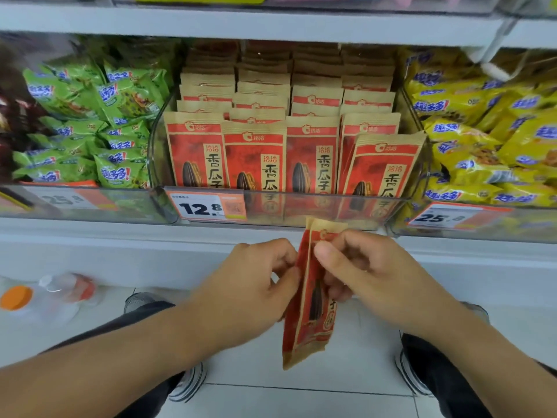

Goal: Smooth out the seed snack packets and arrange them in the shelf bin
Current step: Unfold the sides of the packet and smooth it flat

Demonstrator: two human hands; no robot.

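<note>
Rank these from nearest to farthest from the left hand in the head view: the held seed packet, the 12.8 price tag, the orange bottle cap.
1. Held seed packet: pinched by the left hand, on its right.
2. 12.8 price tag: above, on the bin front.
3. Orange bottle cap: far left, low down.

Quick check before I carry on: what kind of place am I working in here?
Most likely a shop's snack aisle. Clear shelf bins hold rows of identical seed packets, printed price tags sit along the shelf edge, and green and yellow snack bags fill the neighbouring bins.
</note>
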